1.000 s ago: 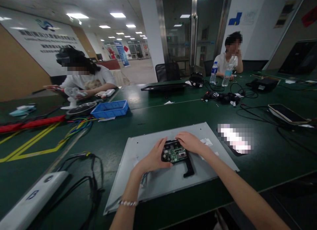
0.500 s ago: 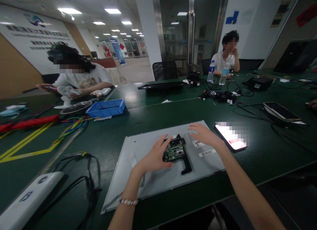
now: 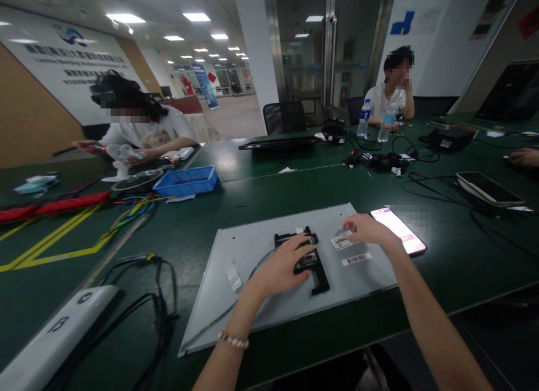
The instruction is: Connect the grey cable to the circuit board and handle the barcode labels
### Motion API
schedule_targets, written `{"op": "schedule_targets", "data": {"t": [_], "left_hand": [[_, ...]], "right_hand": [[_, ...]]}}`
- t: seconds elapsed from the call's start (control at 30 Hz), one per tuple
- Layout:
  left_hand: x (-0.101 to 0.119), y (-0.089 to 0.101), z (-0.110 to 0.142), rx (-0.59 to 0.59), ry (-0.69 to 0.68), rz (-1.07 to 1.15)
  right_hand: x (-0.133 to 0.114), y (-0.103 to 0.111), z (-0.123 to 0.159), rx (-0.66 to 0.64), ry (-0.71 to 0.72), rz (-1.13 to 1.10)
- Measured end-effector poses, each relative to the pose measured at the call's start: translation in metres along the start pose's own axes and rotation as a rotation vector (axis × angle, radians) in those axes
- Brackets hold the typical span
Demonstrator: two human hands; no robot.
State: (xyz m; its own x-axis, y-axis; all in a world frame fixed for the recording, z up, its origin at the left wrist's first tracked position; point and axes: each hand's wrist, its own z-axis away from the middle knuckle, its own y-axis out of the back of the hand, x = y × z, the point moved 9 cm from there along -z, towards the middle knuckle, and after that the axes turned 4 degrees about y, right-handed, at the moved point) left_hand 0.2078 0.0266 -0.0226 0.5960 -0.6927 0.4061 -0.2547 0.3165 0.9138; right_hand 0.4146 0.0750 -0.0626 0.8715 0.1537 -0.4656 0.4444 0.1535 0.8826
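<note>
A pale grey flat panel lies on the dark green table, with a black bracket at its middle. A small circuit board sits within the bracket, partly hidden by my left hand. The fingers of that hand reach over the board with the thumb held apart; whether they press on it cannot be seen. Above the white labels on the panel's right part, my right hand is closed with fingertips drawn together. What those fingertips hold, if anything, is too small to tell. A thin cable runs under my left wrist.
A lit phone lies right of the panel. At left are a white device, black cables and a blue tray. Farther back are a dark flat screen, bottles and two seated people; another person's hand shows at right.
My left hand has come farther over the circuit board, covering more of it. My right hand has moved down towards the labels, and its spread fingers have closed. The view has shifted slightly.
</note>
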Motion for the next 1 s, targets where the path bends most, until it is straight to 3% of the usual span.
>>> {"op": "schedule_targets", "data": {"t": [0.2, 0.5, 0.63, 0.83, 1.0], "left_hand": [[-0.004, -0.004, 0.0, 0.009, -0.013, -0.007], [-0.005, -0.006, 0.0, 0.049, -0.026, -0.036], [-0.005, -0.006, 0.0, 0.048, -0.019, -0.039], [-0.002, -0.004, 0.0, 0.047, -0.016, -0.032], [0.002, -0.004, 0.001, 0.04, -0.03, -0.022]], "right_hand": [[0.003, -0.009, -0.002, -0.047, -0.043, -0.078], [0.008, -0.009, -0.009, -0.01, -0.017, -0.098], [-0.012, -0.018, -0.008, -0.066, 0.044, -0.324], [-0.063, -0.047, -0.004, -0.295, 0.16, -0.623], [-0.068, -0.058, -0.009, -0.302, 0.156, -0.686]]}}
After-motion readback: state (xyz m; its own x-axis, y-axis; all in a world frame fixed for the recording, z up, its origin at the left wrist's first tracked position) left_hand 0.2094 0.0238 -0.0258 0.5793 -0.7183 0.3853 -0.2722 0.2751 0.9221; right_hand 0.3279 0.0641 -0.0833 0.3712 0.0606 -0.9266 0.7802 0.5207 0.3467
